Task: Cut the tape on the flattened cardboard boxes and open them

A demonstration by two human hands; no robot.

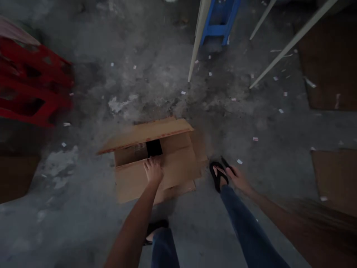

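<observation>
A brown cardboard box (178, 167) lies on the grey floor between and ahead of my feet, its far flap raised. Through the gap in its top a black item (154, 147) and a striped item (141, 150) show inside. My left hand (154, 170) rests on the near flap at the gap's edge, fingers somewhat spread, holding nothing. To the right of the box, beside my sandalled foot, my right hand (238, 179) is closed round a dark, thin tool (225, 163), perhaps a cutter or knife; its exact kind is too dim to tell.
Red plastic stools (36, 87) stand at the left. A blue stool (217, 29) and pale table legs (196, 48) are ahead. Flat cardboard (334, 178) lies at the right, more (16, 176) at the left. Small paper scraps dot the floor.
</observation>
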